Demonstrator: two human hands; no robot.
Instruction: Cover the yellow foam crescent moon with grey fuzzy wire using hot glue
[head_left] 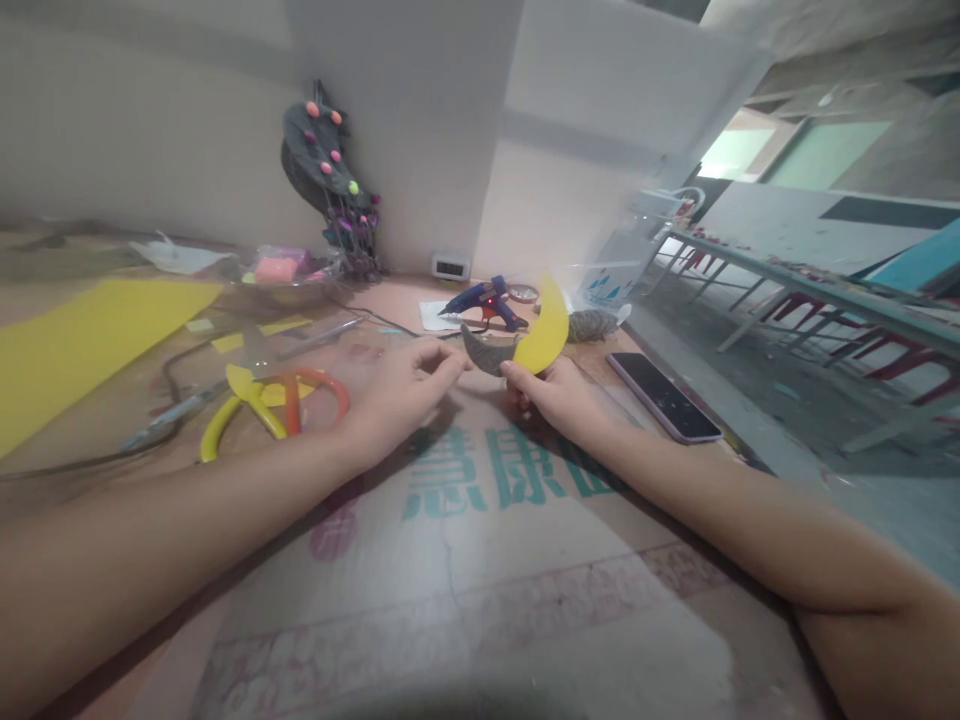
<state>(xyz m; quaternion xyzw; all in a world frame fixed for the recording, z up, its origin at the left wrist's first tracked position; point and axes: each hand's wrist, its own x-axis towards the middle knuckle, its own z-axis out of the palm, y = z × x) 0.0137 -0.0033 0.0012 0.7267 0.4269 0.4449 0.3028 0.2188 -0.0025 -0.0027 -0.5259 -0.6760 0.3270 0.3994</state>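
Between the thumb and fingers of my right hand [555, 395] is a crescent-shaped piece, its upper right part a bright yellow crescent [546, 335] and its left part a dark grey crescent [491, 352]. I cannot tell whether the two are joined or simply held together. My left hand [412, 385] is just left of the grey tip, thumb and forefinger drawn together; anything in that pinch is too small to make out. Behind both hands lies a blue glue gun [486, 298] with a small red light.
To the left lie yellow-handled pliers [244, 405], orange-handled scissors [311, 395] and a yellow sheet [97, 345]. A phone [664, 395] rests at the right edge. A grey crescent ornament with coloured balls [315, 165] stands at the wall, near a small digital clock [450, 266].
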